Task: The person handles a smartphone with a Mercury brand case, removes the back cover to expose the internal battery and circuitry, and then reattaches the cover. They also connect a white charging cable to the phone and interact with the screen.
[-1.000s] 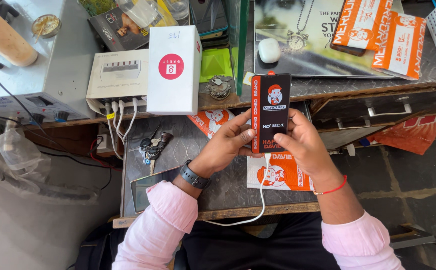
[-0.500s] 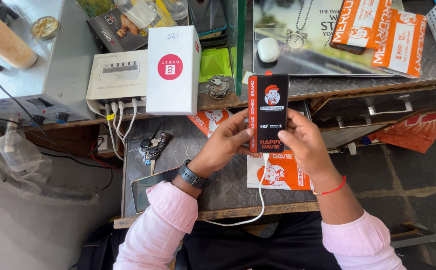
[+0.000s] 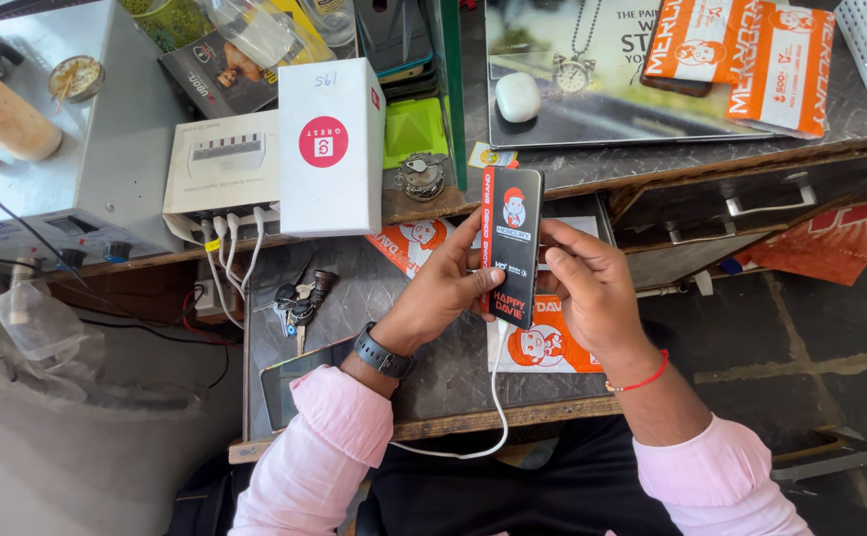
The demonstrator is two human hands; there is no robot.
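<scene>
**A:** What do I have in my hands right now?

**B:** I hold a phone-shaped black device [image 3: 511, 246] with a printed sticker on its face, pinched between both hands just above the desk [image 3: 354, 298]. My left hand [image 3: 440, 291] closes on its left long edge, thumb laid across the lower face, fingers curled behind. My right hand [image 3: 589, 281] closes on the right long edge, fingertips pressed to the rim.

**A:** Which way does its long axis run?

**B:** Straight away from me, near end low between my palms, far end beyond my fingertips. Both hands sit about level along it; neither is clearly nearer.

**A:** Anything attached?

**B:** A white cable [image 3: 498, 422] hangs below the near end and loops back over the desk edge towards me; I cannot tell whether it is plugged in.

**A:** And around the hands?

**B:** Under the right hand lies an orange-and-white packet [image 3: 543, 347]. Left of the left hand, a bunch of keys [image 3: 299, 303]. Farther off, beyond the left hand, a white box [image 3: 329, 144] stands upright.
</scene>
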